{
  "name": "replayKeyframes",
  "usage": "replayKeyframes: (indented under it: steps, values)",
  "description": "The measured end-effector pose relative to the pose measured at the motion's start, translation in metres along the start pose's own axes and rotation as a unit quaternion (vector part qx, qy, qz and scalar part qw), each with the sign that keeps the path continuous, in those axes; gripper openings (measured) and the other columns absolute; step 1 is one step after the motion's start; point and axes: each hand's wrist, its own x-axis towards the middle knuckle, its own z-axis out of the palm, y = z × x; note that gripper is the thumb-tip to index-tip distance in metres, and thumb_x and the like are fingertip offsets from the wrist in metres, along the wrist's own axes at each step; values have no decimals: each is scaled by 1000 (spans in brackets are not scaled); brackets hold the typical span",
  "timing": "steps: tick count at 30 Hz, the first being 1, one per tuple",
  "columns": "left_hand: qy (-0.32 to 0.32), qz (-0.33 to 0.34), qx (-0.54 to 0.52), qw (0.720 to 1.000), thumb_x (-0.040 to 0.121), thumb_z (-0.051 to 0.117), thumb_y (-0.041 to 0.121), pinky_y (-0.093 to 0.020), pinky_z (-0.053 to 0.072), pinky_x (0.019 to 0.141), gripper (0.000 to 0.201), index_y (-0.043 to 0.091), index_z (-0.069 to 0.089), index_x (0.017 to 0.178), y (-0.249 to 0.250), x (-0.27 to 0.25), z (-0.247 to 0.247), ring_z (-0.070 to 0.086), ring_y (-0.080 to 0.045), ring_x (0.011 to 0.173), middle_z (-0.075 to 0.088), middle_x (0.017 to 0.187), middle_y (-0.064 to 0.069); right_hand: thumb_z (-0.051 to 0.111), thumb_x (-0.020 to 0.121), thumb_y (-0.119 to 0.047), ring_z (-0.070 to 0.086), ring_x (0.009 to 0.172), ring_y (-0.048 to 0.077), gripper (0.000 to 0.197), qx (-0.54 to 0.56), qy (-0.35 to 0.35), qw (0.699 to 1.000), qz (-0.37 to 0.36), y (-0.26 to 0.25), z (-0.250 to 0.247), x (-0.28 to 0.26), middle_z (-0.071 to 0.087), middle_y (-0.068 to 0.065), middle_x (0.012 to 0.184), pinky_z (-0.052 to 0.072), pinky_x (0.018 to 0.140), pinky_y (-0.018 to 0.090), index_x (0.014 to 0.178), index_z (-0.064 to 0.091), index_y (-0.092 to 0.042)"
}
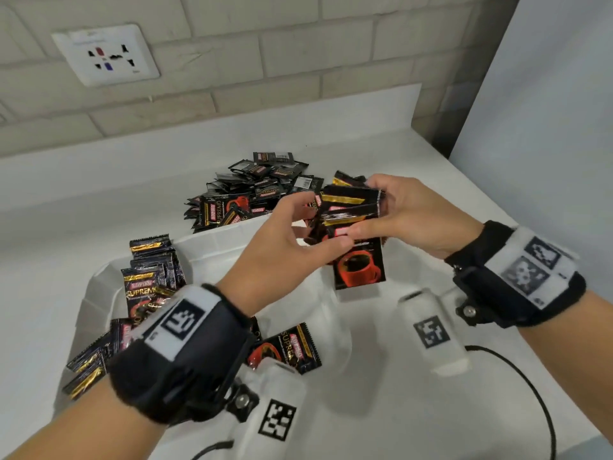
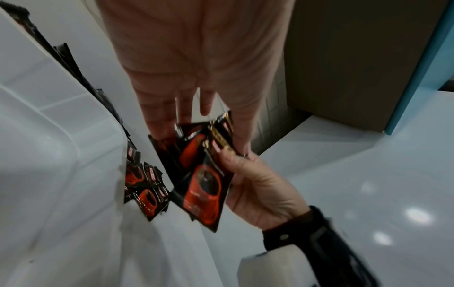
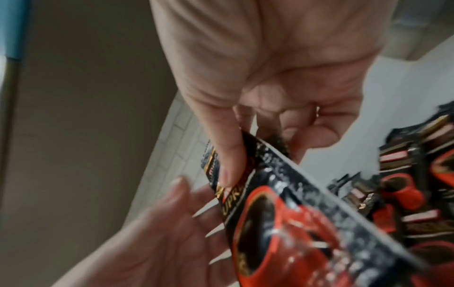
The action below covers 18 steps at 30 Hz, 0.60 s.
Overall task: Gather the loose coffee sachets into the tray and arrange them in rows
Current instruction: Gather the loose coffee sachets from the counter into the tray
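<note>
Here, bundle: a fanned bunch of black-and-red coffee sachets is held in the air above the far right part of the white tray, between both hands.
Right hand: the right hand clasps the bunch from the right, thumb pressed on the front of a sachet and fingers curled behind.
Left hand: the left hand meets the bunch from the left, its fingertips pinching the sachets' left edge.
Tray contents: upright sachets in a row stand along the left wall; a single sachet lies flat on the floor.
Loose pile: a heap of sachets lies on the white counter just beyond the tray.
</note>
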Motion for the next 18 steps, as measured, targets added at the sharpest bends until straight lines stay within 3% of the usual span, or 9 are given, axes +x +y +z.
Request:
replayKeyframes:
  steps: [2,6,8,11,14,18]
  values:
    - [-5,6,6,1000,70,71,34,-27,54,82,49,29,50,114,1,1,1,59,-3,100,59,110,10,73,69,4,65,70,1,35,-8,-13,1000,-27,-8,11,-4,66,-4,82,54,68,16,88,55,-19]
    - [3,4,4,1000,72,73,21,-12,52,65,23,28,63,91,-2,-6,-10,60,8,75,62,91,8,71,69,6,65,70,-1,38,41,-28,998,-32,-10,19,-7,66,-7,83,53,67,14,90,55,-21]
    - [-2,0,-10,1000,69,73,20,-12,52,64,23,22,65,90,-3,-10,-14,60,8,75,64,92,6,70,68,6,66,74,1,39,67,-38,996,-32,-8,23,-7,66,-7,85,53,70,16,92,55,-21]
    - [-24,-16,-39,999,66,69,21,-18,54,71,35,21,64,100,-4,-18,-19,66,-4,83,70,98,2,70,68,6,65,76,1,39,65,-55,996,-42,-8,34,-6,66,-5,89,54,72,17,93,55,-21]
    - [-1,-17,-53,998,64,67,18,-15,53,71,36,23,64,100,-5,-21,-27,67,-6,86,71,99,3,69,71,4,63,74,-1,35,50,-56,996,-49,-9,40,-5,64,-4,89,53,69,15,93,53,-19]
    - [21,-36,-6,999,72,68,10,-17,54,72,33,25,64,100,-13,-27,-47,68,-4,86,73,95,8,67,76,-7,59,73,8,26,9,-52,997,-50,-6,36,-5,61,2,92,51,60,17,93,52,-20]
